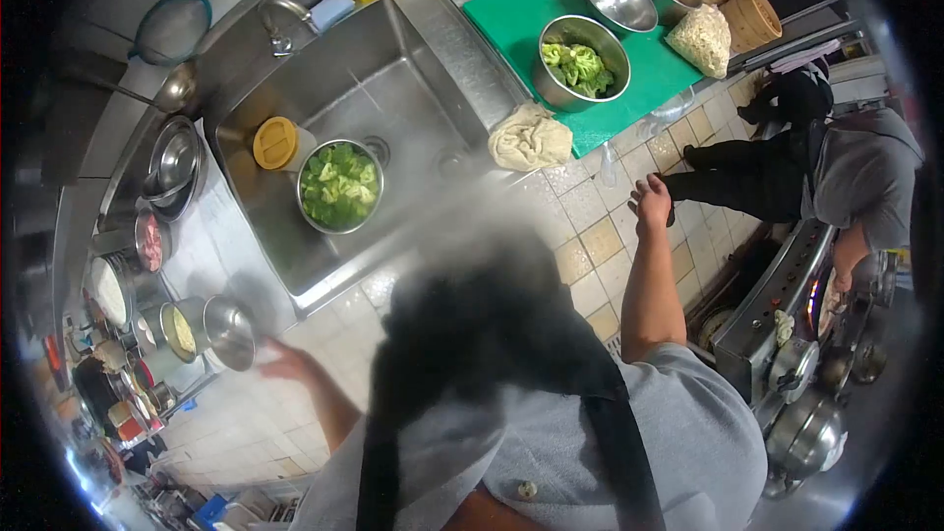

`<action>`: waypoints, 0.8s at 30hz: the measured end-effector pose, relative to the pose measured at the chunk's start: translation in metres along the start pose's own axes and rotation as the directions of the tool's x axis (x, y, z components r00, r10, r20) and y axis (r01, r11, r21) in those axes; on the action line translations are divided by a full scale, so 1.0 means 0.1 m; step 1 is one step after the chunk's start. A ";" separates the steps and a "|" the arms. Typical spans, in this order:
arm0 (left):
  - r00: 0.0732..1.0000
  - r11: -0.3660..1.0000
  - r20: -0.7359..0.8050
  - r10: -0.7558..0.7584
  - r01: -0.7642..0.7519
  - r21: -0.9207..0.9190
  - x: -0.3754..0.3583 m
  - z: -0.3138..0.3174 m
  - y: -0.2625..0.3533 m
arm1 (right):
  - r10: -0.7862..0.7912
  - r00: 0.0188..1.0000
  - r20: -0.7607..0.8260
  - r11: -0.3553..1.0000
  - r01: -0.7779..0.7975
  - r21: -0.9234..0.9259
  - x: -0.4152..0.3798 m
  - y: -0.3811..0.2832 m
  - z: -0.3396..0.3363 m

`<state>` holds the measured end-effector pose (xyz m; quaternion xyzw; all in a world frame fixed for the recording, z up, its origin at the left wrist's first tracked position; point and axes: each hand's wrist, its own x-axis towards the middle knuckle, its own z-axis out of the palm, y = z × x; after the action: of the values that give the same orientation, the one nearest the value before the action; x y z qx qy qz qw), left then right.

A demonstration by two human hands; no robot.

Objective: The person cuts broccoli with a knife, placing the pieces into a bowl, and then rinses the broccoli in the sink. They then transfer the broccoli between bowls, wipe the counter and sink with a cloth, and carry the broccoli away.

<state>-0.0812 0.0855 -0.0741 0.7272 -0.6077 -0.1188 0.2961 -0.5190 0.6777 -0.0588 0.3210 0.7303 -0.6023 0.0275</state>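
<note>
At the left, my left hand (283, 362) is smeared by motion, right at the rim of a tilted metal bowl (231, 332). Whether its fingers grip that rim cannot be made out. My right hand (651, 203) hangs over the tiled floor, fingers partly apart, with nothing in it. A metal bowl of broccoli (339, 187) stands in the sink (413, 88), beside a container with a yellow lid (275, 143). Another metal pot of green vegetable pieces (582, 64) rests on the green board (501, 10), near a crumpled cloth (531, 138).
Beyond the board's pot are an empty metal bowl (619, 0), a bag of pale pieces (700, 40) and bamboo steamers (752, 20). Food containers (179, 331) line the left counter. On the right, another person (865, 172) works at a stove (777, 305).
</note>
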 end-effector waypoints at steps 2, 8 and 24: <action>0.945 0.962 0.197 0.263 -0.271 0.015 -0.32 0.13 -0.04 | 0.164 0.986 0.030 0.985 -0.162 -0.050 0.09 0.09 0.00; 0.615 0.736 0.429 0.662 -0.641 -0.217 -1.61 0.03 1.40 | 0.243 0.963 0.114 0.968 -0.234 -0.086 1.15 0.45 0.17; 0.600 0.645 0.653 0.463 -0.733 0.216 -2.36 0.33 1.83 | 0.476 0.837 0.272 0.824 -0.532 0.195 2.84 1.05 0.89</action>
<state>-0.3025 0.2856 -0.0395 0.4532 -0.8880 -0.0601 -0.0492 -0.7219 0.7287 -0.2951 0.4384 0.5251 -0.6952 0.2208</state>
